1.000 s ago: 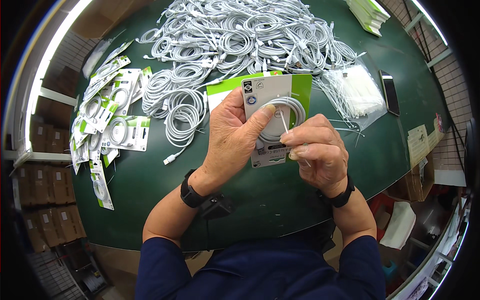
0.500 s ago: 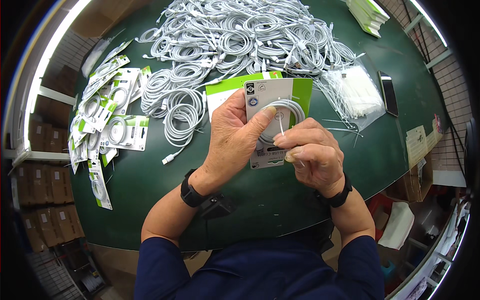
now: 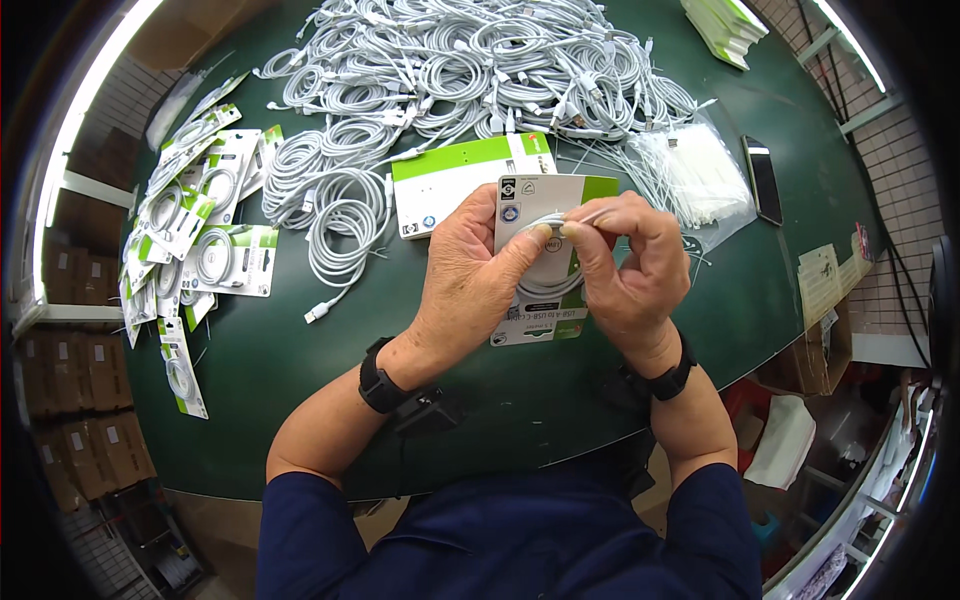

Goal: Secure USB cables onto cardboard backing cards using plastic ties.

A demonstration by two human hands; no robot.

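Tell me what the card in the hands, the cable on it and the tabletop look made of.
White-and-green backing card: likely glossy printed cardboard, flat and stiff. Coiled white cable: smooth plastic-looking sheath, bends freely. Dark green tabletop: matt surface with soft reflections, maybe a rubber or vinyl mat; uncertain.

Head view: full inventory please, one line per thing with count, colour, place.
table: one, dark green, fills the view
loose coiled cables: a large pile, too many to count, white, far middle of table
packed cable cards: a spread of several, white and green, far left
card stack: one stack, white with green edge, centre, behind the hands
held card: one, white and green, between both hands
coiled cable: one, white, against the held card
clear bag of ties: one, whitish, right of centre
phone: one, black, right
wristbands: two, black, one per wrist
left hand: grips card
right hand: pinches cable
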